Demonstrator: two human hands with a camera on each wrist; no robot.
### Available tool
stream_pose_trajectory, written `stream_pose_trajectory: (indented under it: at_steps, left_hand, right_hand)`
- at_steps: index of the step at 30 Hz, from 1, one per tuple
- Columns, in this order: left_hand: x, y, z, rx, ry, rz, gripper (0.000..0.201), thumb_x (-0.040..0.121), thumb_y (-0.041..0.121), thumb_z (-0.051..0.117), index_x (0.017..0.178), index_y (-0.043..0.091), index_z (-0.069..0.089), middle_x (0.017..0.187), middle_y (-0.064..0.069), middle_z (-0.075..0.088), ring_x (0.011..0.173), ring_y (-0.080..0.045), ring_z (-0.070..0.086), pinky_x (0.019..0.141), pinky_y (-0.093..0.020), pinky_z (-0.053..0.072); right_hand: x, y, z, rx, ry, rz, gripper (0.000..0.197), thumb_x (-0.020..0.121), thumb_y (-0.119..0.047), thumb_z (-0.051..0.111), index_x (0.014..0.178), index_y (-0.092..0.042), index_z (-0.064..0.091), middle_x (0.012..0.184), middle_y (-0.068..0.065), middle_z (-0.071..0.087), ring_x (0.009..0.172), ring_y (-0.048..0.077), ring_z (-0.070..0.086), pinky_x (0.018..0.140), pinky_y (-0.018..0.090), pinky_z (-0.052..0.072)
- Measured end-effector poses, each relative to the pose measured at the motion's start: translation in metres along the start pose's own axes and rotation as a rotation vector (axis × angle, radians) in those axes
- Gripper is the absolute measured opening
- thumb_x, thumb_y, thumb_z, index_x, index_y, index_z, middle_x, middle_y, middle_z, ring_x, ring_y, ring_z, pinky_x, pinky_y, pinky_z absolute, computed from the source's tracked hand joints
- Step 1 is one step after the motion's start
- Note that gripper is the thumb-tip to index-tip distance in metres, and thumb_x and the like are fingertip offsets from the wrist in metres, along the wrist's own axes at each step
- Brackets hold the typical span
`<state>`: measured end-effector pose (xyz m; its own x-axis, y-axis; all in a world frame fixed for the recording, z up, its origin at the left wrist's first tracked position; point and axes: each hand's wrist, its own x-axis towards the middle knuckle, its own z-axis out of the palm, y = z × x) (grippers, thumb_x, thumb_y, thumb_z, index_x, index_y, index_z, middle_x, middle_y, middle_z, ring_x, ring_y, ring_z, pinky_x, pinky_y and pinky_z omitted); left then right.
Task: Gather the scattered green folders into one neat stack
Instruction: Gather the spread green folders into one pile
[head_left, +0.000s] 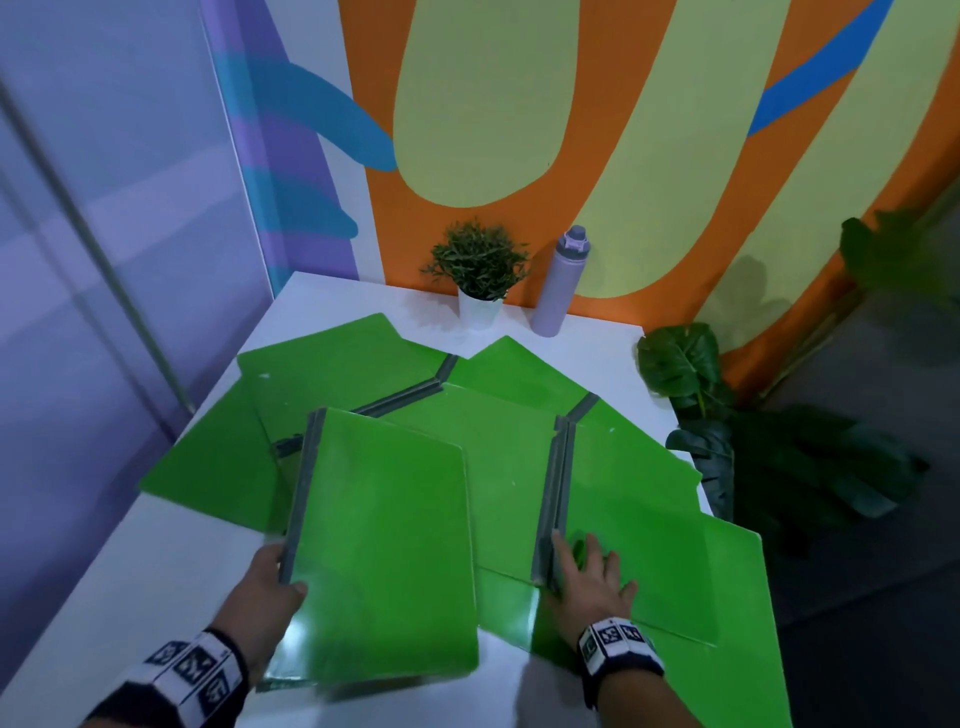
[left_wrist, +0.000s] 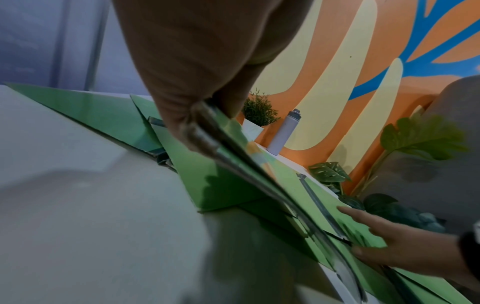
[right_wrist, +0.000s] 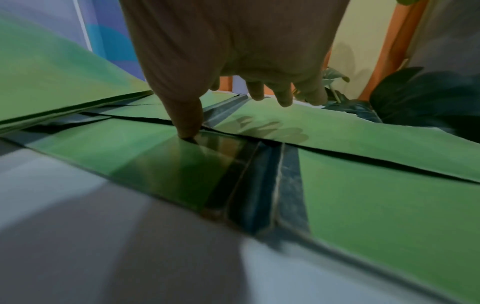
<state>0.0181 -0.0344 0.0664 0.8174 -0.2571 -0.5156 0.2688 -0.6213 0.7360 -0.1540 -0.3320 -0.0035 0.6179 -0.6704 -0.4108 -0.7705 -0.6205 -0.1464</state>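
A white tabletop (head_left: 130, 571) stood before an orange-and-yellow painted wall (head_left: 597, 130), strewn with overlapping glossy green folders (head_left: 498, 457). The left hand (head_left: 270, 587) gripped the grey-spined near folder (head_left: 384, 545); the right hand (head_left: 592, 577) pressed spread fingers on another folder (head_left: 649, 519).

green folders (head_left: 384, 525): glossy, smooth card or plastic covers that mirror the light
folder spines (head_left: 553, 493): dull grey strip, matt
table (head_left: 130, 587): smooth white top, faint sheen
bottle (head_left: 561, 283): matt lilac, plastic-looking
plant pot (head_left: 479, 310): smooth white
wrist bands (head_left: 618, 644): printed black-and-white panels
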Motion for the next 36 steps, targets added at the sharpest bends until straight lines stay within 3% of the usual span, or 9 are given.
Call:
stream_pose_trajectory:
  at_steps: [7, 10, 15, 18, 21, 24, 29, 31, 36]
  left_hand:
    - [-0.001, 0.0, -0.013, -0.059, -0.011, 0.004, 0.05, 0.093, 0.002, 0.046, 0.139, 0.015, 0.031, 0.143, -0.017, 0.04, 0.132, -0.036, 0.037, 0.111, -0.054, 0.03]
    - [0.006, 0.003, -0.023, -0.107, 0.016, -0.004, 0.048, 0.093, 0.004, 0.047, 0.137, 0.017, 0.032, 0.143, -0.016, 0.04, 0.132, -0.035, 0.036, 0.11, -0.056, 0.029]
    - [0.025, 0.02, -0.029, -0.17, 0.032, 0.002, 0.049, 0.094, 0.008, 0.048, 0.139, 0.02, 0.03, 0.145, -0.015, 0.037, 0.133, -0.035, 0.035, 0.109, -0.058, 0.029]
    - [0.032, 0.03, -0.018, -0.196, 0.0, 0.019, 0.051, 0.094, 0.008, 0.047, 0.141, 0.016, 0.027, 0.131, -0.009, 0.043, 0.116, -0.028, 0.041, 0.106, -0.054, 0.034]
    - [0.033, 0.034, 0.001, -0.268, -0.074, -0.041, 0.049, 0.095, 0.007, 0.045, 0.14, 0.015, 0.027, 0.122, -0.005, 0.038, 0.116, -0.029, 0.039, 0.106, -0.055, 0.03]
    - [0.035, 0.034, 0.022, -0.379, -0.158, -0.137, 0.04, 0.097, 0.011, 0.043, 0.135, 0.013, 0.031, 0.12, -0.005, 0.04, 0.128, -0.036, 0.037, 0.107, -0.057, 0.032]
    - [0.034, 0.02, 0.039, -0.427, -0.273, -0.23, 0.066, 0.08, 0.052, 0.062, 0.13, 0.018, 0.038, 0.131, -0.008, 0.046, 0.121, -0.036, 0.05, 0.087, -0.052, 0.054]
    - [0.033, 0.012, 0.042, -0.312, -0.246, -0.2, 0.07, 0.071, 0.039, 0.076, 0.124, 0.012, 0.039, 0.121, -0.009, 0.053, 0.111, -0.036, 0.055, 0.087, -0.055, 0.054]
    - [0.037, 0.005, 0.036, -0.191, -0.167, -0.119, 0.043, 0.086, -0.005, 0.054, 0.119, 0.016, 0.037, 0.105, -0.014, 0.055, 0.098, -0.034, 0.056, 0.091, -0.056, 0.05]
  right_hand:
    - [0.013, -0.01, -0.009, 0.143, 0.004, -0.02, 0.087, 0.085, 0.006, 0.037, 0.145, -0.047, 0.004, 0.158, 0.014, 0.01, 0.134, 0.038, 0.034, 0.098, 0.048, 0.046]
    - [0.008, -0.01, -0.033, 0.417, 0.312, 0.044, 0.072, 0.086, 0.01, 0.03, 0.144, -0.033, 0.031, 0.146, 0.012, 0.04, 0.081, 0.026, 0.062, 0.058, 0.031, 0.054]
    - [-0.003, -0.021, -0.08, 0.687, 0.916, -0.086, 0.062, 0.082, 0.017, 0.043, 0.134, -0.018, 0.05, 0.126, 0.012, 0.061, 0.102, 0.029, 0.061, 0.09, 0.034, 0.048]
    - [-0.015, -0.041, -0.104, 0.655, 1.066, -0.312, 0.076, 0.072, 0.023, 0.047, 0.134, -0.02, 0.047, 0.116, 0.012, 0.067, 0.089, 0.023, 0.064, 0.076, 0.031, 0.054]
    - [-0.03, -0.068, -0.102, 0.474, 0.94, -0.525, 0.079, 0.07, 0.021, 0.059, 0.134, -0.022, 0.042, 0.096, 0.011, 0.073, 0.057, 0.022, 0.063, 0.05, 0.026, 0.054]
    - [-0.038, -0.084, -0.064, 0.302, 0.749, -0.761, 0.07, 0.064, 0.019, 0.066, 0.125, -0.015, 0.057, 0.099, 0.007, 0.074, 0.07, 0.015, 0.071, 0.072, 0.014, 0.051]
    - [-0.057, -0.09, 0.017, 0.162, 0.423, -1.144, 0.043, 0.076, -0.008, 0.061, 0.117, -0.019, 0.06, 0.115, 0.003, 0.07, 0.101, 0.012, 0.067, 0.077, 0.026, 0.057]
    - [-0.061, -0.09, 0.03, 0.181, 0.301, -1.232, 0.033, 0.083, -0.02, 0.063, 0.115, -0.022, 0.061, 0.12, -0.002, 0.068, 0.109, 0.01, 0.062, 0.085, 0.024, 0.054]
    - [-0.043, -0.079, 0.026, 0.224, 0.284, -0.894, 0.033, 0.094, -0.032, 0.046, 0.123, -0.022, 0.058, 0.132, -0.003, 0.058, 0.128, 0.008, 0.043, 0.105, 0.035, 0.042]
